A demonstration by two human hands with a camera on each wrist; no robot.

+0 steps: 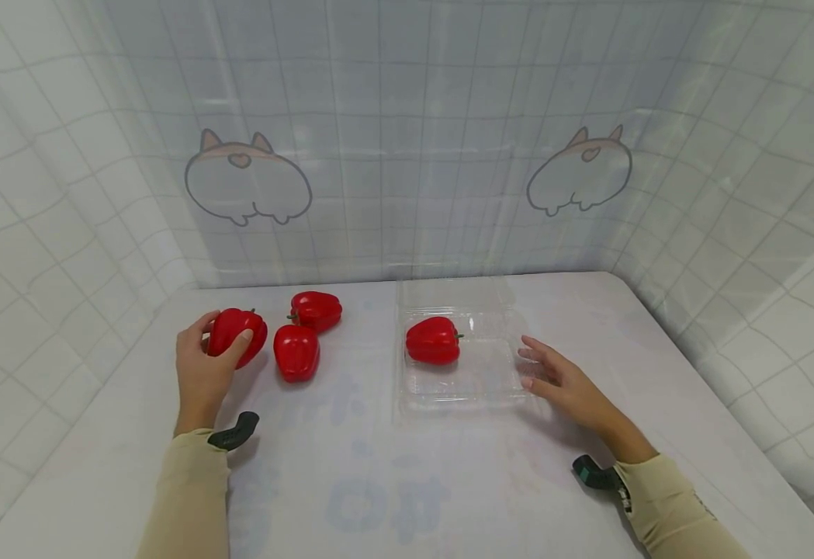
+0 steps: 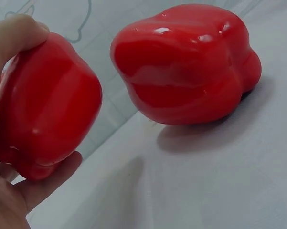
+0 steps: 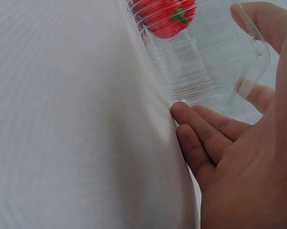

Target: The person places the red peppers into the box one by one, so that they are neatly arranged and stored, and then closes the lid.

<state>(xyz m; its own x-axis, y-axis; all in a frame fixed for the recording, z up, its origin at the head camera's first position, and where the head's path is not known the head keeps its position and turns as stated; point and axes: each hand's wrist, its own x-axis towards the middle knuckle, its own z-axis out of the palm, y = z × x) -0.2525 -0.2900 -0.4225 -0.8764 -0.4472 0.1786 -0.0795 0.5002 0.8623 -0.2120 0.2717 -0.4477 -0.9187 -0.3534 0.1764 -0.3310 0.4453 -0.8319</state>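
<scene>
A red pepper [image 1: 237, 332] sits in the grip of the left hand [image 1: 200, 376], thumb on one side and fingers curled round the other, and looks lifted off the white tabletop [image 1: 504, 481]. The left sleeve [image 1: 188, 497] runs toward twelve o'clock, a small dark device [image 1: 234, 432] jutting out at the cuff. Toward three o'clock, a nearer pepper [image 1: 297, 355] and a farther pepper [image 1: 318, 310] lie close together; both stand between the held one and the clear container [image 1: 488, 373], which is well off in that direction. Its lid [image 1: 455, 295] lies back at twelve o'clock, and a fourth pepper [image 1: 432, 341] rests on its side in the nine o'clock half, stem toward three. At the container's three o'clock edge, the right hand [image 1: 574, 392] has its fingers loosely extended and thumb apart; from here I can't tell whether they touch the plastic. The right sleeve [image 1: 679, 508] slants in from five o'clock, pointing to ten. Beyond the tabletop, at twelve, is a gridded backdrop [image 1: 407, 194] with two cartoon drawings [image 1: 248, 186].
</scene>
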